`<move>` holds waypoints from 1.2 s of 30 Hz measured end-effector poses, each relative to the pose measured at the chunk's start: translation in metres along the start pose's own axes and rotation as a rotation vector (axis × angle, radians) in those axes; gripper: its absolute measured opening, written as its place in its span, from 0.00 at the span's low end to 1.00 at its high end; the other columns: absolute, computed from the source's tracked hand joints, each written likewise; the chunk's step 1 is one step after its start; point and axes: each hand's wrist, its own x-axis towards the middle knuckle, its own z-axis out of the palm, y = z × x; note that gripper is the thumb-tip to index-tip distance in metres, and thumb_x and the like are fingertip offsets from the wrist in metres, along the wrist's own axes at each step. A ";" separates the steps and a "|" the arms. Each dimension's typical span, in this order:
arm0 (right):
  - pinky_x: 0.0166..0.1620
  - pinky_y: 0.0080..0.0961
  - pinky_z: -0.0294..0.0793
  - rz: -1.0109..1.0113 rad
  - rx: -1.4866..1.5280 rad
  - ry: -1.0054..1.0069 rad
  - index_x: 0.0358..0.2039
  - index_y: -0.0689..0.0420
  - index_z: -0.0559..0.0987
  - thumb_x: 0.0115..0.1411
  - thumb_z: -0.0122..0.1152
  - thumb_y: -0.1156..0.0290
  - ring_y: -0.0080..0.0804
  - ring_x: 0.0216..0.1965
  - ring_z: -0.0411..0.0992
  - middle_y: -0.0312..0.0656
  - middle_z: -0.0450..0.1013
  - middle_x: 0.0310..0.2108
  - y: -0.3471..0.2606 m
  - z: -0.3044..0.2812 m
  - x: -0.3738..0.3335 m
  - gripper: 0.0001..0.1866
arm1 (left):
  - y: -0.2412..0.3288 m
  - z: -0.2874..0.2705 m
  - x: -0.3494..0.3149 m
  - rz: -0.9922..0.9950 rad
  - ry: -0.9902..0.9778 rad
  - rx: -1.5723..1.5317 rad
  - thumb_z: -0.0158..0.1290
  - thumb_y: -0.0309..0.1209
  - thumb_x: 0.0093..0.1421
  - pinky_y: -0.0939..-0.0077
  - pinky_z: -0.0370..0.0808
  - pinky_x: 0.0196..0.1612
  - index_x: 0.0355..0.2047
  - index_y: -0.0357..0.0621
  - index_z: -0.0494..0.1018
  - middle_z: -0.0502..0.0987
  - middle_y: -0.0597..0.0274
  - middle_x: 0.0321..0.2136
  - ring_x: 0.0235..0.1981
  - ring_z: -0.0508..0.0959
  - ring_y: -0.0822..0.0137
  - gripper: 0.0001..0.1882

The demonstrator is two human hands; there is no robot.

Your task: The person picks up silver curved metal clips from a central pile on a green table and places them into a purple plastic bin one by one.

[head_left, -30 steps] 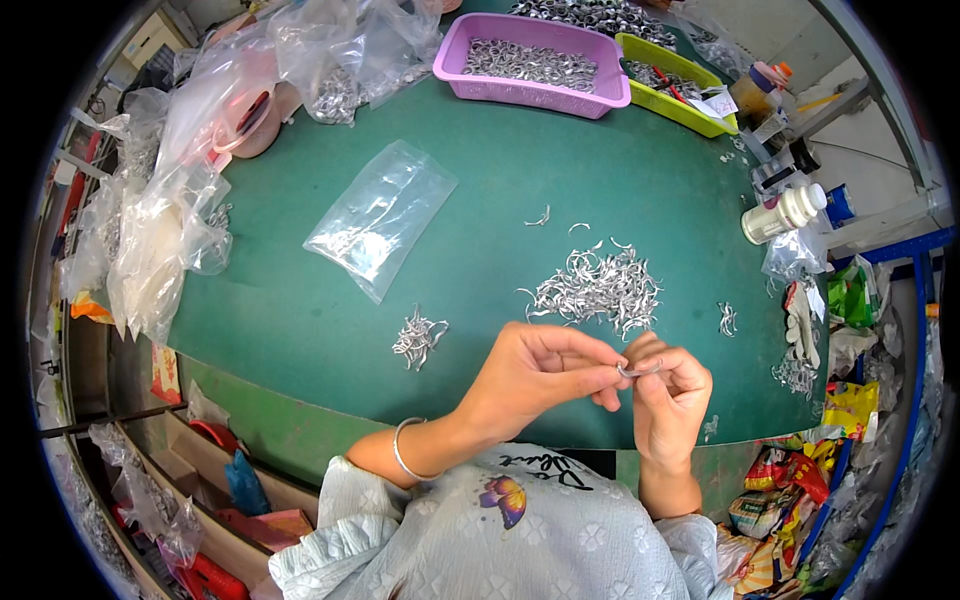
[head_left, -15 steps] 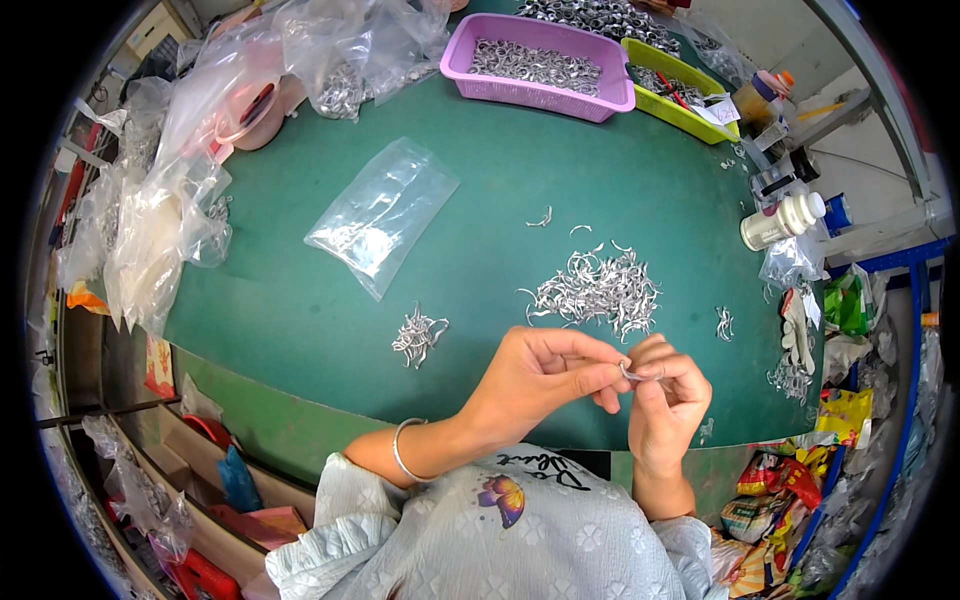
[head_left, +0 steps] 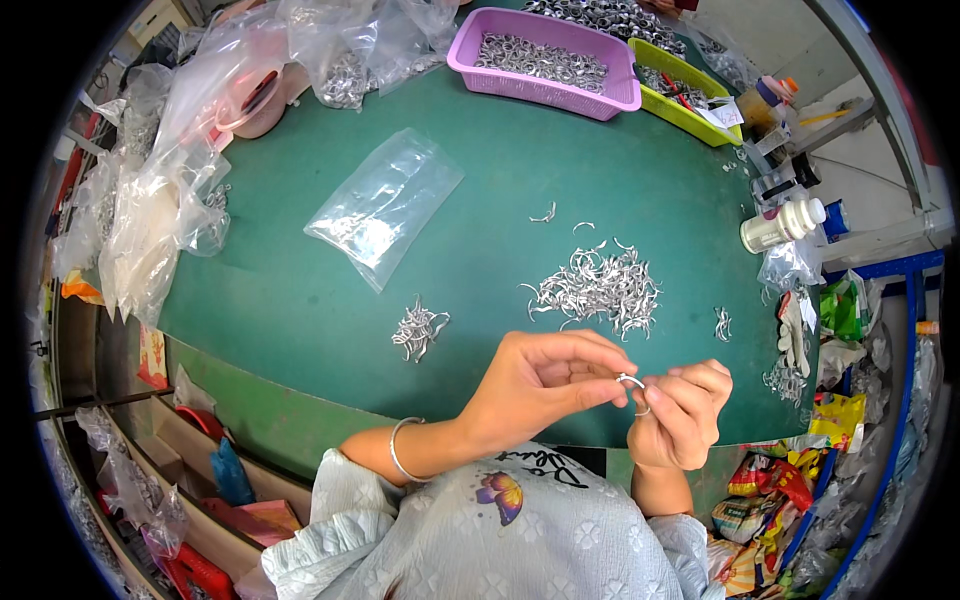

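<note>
1. Our left hand pinches one curved piece; our right hand curls at its other end, grip unclear.
2. Big pile loose beyond: we'd judge plenty left.
3. Small pile apart, leftward: maybe done, can't confirm.
4. Bag flat, looks unfilled.

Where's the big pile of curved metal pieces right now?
Head view: the big pile lies right of centre on the green table, just beyond the left hand, with a smaller pile to its left.

Silver pieces, green tabletop, lilac tray, lime tray, pale blue-grey clover-patterned garment, purple-and-orange butterfly
</note>
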 end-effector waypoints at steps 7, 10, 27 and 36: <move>0.30 0.26 0.59 -0.049 -0.044 0.003 0.30 0.54 0.78 0.37 0.67 0.75 0.30 0.28 0.63 0.33 0.73 0.26 -0.002 -0.002 -0.002 0.15 | 0.000 0.000 -0.001 0.031 -0.021 -0.019 0.51 0.17 0.52 0.79 0.73 0.40 0.36 0.30 0.72 0.72 0.53 0.36 0.36 0.75 0.68 0.09; 0.32 0.26 0.59 -0.050 -0.036 -0.026 0.30 0.54 0.78 0.38 0.66 0.76 0.30 0.28 0.64 0.33 0.73 0.26 0.000 -0.001 -0.004 0.14 | 0.001 -0.002 -0.003 0.002 0.037 0.024 0.52 0.17 0.52 0.79 0.73 0.39 0.35 0.32 0.73 0.73 0.55 0.34 0.35 0.75 0.69 0.09; 0.40 0.33 0.62 0.405 -0.274 -0.497 0.28 0.61 0.76 0.45 0.56 0.81 0.40 0.36 0.64 0.41 0.69 0.31 0.141 0.136 -0.005 0.07 | -0.031 -0.102 -0.043 0.114 0.797 1.600 0.53 0.17 0.43 0.67 0.62 0.43 0.33 0.40 0.70 0.64 0.54 0.38 0.38 0.63 0.56 0.14; 0.34 0.16 0.68 1.264 1.109 -0.024 0.34 0.64 0.73 0.55 0.53 0.80 0.22 0.30 0.69 0.39 0.71 0.28 0.068 0.081 0.003 0.06 | -0.021 -0.062 -0.004 0.150 0.392 0.891 0.55 0.15 0.45 0.78 0.68 0.38 0.40 0.38 0.69 0.67 0.58 0.35 0.34 0.70 0.69 0.19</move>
